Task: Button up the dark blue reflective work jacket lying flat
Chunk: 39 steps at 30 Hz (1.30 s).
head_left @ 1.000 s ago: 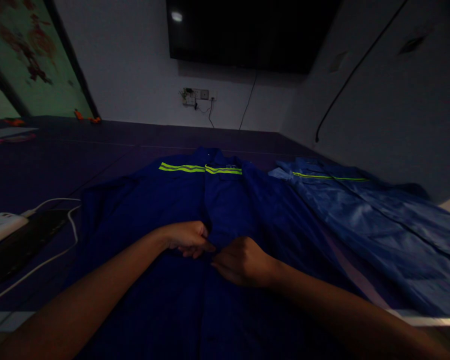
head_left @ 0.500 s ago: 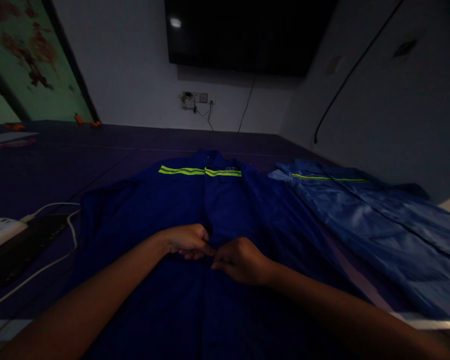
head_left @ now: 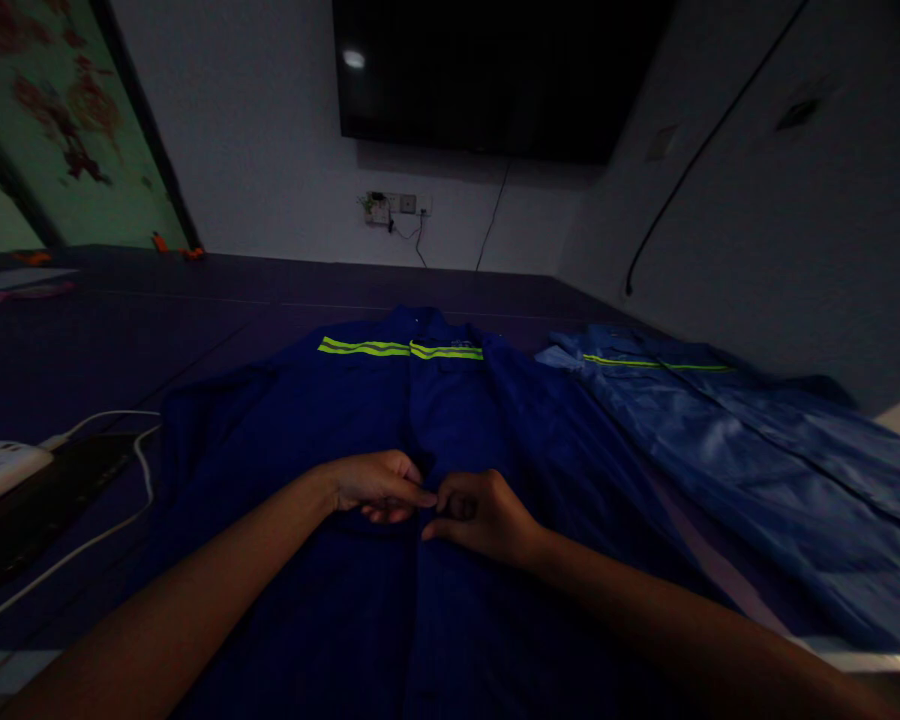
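A dark blue work jacket [head_left: 330, 420] with a yellow reflective stripe lies flat in front of me, collar away from me. Both hands meet at its front opening in the middle. My left hand [head_left: 375, 485] is closed in a pinch on the left edge of the placket. Fingertip to fingertip with it, my right hand [head_left: 480, 515] is curled and pinches the right edge. What sits between the fingertips is too dark to make out.
A lighter blue jacket [head_left: 757, 450] with the same stripe lies to the right. A white power strip [head_left: 0, 468], a dark phone [head_left: 52, 490] and a white cable [head_left: 146, 450] lie at the left. A wall socket [head_left: 390, 205] and a black screen [head_left: 495, 70] are on the far wall.
My right hand has slid up and left until its fingertips meet my left hand's. The view has tilted slightly; the jackets have not moved.
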Tool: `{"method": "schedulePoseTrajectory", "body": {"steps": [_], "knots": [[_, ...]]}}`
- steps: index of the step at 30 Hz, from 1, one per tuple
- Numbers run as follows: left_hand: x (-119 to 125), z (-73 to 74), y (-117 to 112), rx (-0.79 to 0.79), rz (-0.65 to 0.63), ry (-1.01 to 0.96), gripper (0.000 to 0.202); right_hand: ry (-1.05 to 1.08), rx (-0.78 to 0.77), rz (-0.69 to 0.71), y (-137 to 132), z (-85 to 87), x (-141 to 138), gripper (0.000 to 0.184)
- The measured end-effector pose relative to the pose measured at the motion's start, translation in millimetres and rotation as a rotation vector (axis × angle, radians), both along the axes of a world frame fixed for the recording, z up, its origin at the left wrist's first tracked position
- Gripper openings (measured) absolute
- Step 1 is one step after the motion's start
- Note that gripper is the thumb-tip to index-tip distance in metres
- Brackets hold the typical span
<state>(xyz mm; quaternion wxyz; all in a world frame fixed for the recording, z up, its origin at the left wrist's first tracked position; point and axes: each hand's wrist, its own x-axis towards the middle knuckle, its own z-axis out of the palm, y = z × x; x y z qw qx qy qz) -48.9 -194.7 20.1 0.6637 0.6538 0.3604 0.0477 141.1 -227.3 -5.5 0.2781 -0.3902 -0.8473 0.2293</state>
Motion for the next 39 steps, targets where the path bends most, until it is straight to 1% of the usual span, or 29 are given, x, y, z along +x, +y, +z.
{"method": "schedulePoseTrajectory", "body": {"steps": [3, 6, 11, 13, 14, 15, 16, 17, 19, 21, 22, 23, 24, 25, 27, 29, 31, 33, 35, 37, 39], "knots": [[-2, 3.5, -2, 0.002, -0.023, -0.133, 0.039, 0.104, 0.062, 0.052, 1, 4.1, 6, 0.046], [-3, 6.6, -6, 0.007, -0.127, -0.238, 0.043, 0.174, 0.135, 0.112, 1, 10.7, 12, 0.054], [0, 4.2, -11, -0.025, -0.338, -0.278, 0.063, 0.127, 0.075, 0.188, 3, 17.1, 14, 0.059], [1, 2.6, -13, -0.023, -0.379, -0.279, 0.066, 0.147, 0.048, 0.180, 4, 18.7, 13, 0.063], [2, 2.2, -13, -0.011, -0.374, -0.282, 0.066, 0.162, 0.029, 0.165, 5, 20.0, 13, 0.065], [2, 1.9, -12, 0.012, -0.346, -0.286, 0.064, 0.168, 0.001, 0.146, 7, 21.5, 13, 0.066], [3, 1.7, -11, 0.048, -0.292, -0.288, 0.061, 0.163, -0.036, 0.124, 8, 23.2, 14, 0.067], [3, 1.3, -9, 0.100, -0.209, -0.286, 0.055, 0.149, -0.074, 0.093, 10, 25.1, 15, 0.068], [4, -0.5, -4, 0.249, 0.018, -0.256, 0.044, 0.105, -0.126, 0.011, 15, 28.6, 18, 0.069], [6, -4.4, 2, 0.460, 0.265, -0.170, 0.040, 0.025, -0.145, -0.066, 20, 31.4, 21, 0.066], [6, -6.9, 5, 0.584, 0.365, -0.105, 0.039, -0.035, -0.151, -0.092, 23, 32.7, 23, 0.064], [7, -9.6, 8, 0.713, 0.435, -0.032, 0.037, -0.110, -0.163, -0.105, 26, 34.1, 26, 0.063], [6, -12.3, 11, 0.837, 0.476, 0.041, 0.034, -0.195, -0.180, -0.101, 29, 35.7, 29, 0.062], [6, -14.9, 13, 0.944, 0.496, 0.106, 0.032, -0.279, -0.200, -0.080, 31, 37.6, 32, 0.062], [4, -19.2, 15, 1.100, 0.502, 0.192, 0.027, -0.421, -0.252, -0.006, 35, 42.1, 39, 0.060], [2, -22.4, 18, 1.193, 0.511, 0.235, 0.025, -0.524, -0.345, 0.065, 38, 46.7, 47, 0.052], [0, -25.3, 22, 1.261, 0.528, 0.278, 0.025, -0.584, -0.485, 0.112, 39, 49.8, 54, 0.044], [-1, -28.8, 27, 1.312, 0.542, 0.332, 0.031, -0.603, -0.632, 0.148, 41, 50.4, 60, 0.044], [-1, -33.4, 33, 1.343, 0.542, 0.392, 0.042, -0.601, -0.751, 0.177, 43, 49.2, 64, 0.046], [0, -38.6, 38, 1.342, 0.518, 0.462, 0.052, -0.587, -0.828, 0.210, 47, 48.6, 68, 0.047], [1, -43.2, 40, 1.317, 0.475, 0.531, 0.058, -0.547, -0.860, 0.255, 52, 50.5, 73, 0.049]]}}
